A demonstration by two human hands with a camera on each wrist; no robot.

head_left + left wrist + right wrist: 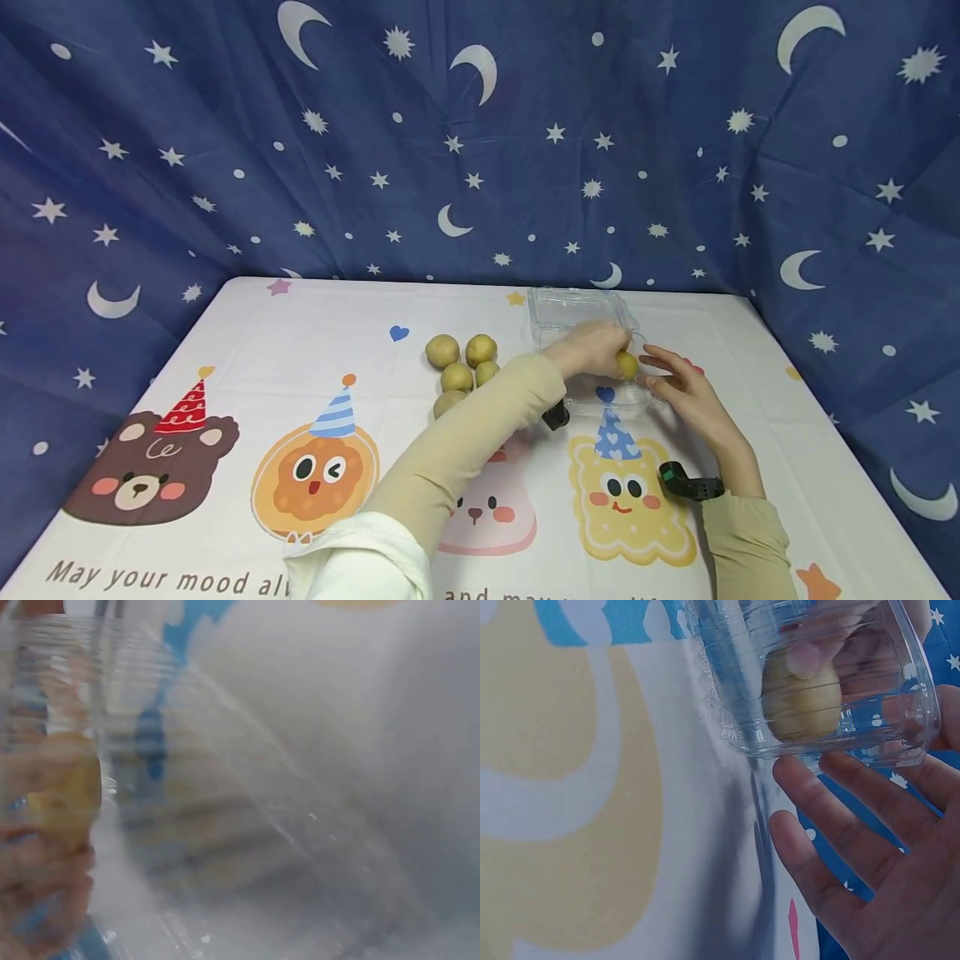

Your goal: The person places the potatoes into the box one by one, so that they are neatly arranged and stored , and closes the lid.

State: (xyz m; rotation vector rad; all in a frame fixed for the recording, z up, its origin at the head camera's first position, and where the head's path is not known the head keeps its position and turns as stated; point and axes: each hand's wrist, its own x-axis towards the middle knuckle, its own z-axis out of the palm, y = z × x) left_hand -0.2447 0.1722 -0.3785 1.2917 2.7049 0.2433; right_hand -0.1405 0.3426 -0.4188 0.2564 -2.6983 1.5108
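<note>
One potato (627, 366) sits in the left hand (596, 347) near container's edge (622, 407).

Head view: left hand (592, 348) covers part of the round yellow potato (627, 367) it grips, plus a chunk of the clear plastic clamshell box (570, 309). Beige sleeve (480, 417) partly hides the loose yellow-brown potatoes (456, 377); can't get a firm count. Brown printed lettering (144, 579) blocked mid-line by the arm, clipped at bottom. Left wrist view: heavy blur, fingers (49, 900) cut off at left edge. Right wrist view: box clipped at top, right hand (911, 896) at right edge; fingertip contact with box unclear.
</note>
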